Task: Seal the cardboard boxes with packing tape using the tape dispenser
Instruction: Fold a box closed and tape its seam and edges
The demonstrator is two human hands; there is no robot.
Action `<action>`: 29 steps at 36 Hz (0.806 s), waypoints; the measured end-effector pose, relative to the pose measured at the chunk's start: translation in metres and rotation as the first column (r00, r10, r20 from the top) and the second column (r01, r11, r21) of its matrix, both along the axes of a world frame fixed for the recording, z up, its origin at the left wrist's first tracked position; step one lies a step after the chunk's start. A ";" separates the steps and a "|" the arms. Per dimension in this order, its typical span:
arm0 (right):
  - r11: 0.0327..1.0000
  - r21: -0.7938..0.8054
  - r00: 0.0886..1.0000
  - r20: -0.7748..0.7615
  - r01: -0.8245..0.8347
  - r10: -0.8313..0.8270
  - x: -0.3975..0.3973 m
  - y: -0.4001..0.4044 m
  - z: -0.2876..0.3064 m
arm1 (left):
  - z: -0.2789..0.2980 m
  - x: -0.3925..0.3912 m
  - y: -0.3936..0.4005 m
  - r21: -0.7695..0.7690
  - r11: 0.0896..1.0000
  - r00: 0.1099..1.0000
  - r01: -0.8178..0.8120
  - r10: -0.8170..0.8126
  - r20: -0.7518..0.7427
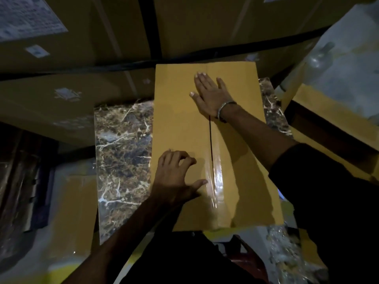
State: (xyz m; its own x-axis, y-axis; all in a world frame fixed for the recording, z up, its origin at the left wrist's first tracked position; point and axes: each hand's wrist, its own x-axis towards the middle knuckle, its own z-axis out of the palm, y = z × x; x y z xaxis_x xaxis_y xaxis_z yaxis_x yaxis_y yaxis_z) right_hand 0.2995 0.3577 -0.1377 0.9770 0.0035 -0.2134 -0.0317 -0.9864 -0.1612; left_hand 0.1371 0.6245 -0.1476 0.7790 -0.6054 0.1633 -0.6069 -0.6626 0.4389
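Brown marbled surface [123, 152] spread below, pale veins running through. Crinkled clear plastic wrap [344, 64] at upper right.

White labels [30, 16] on the stacked cartons [71, 37] are too blurred to read.

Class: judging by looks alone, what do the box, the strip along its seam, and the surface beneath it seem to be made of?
Box: cardboard, matte tan, with folded flaps. Strip: clear plastic tape, glossy, catching glare. Surface: polished veined marble or a marble-look laminate; the picture cannot settle which.
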 end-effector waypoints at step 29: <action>0.972 -0.084 0.976 0.033 0.219 -0.217 0.065 -0.091 0.010 | -0.009 0.008 0.001 0.047 0.998 0.997 -0.036 0.033 0.064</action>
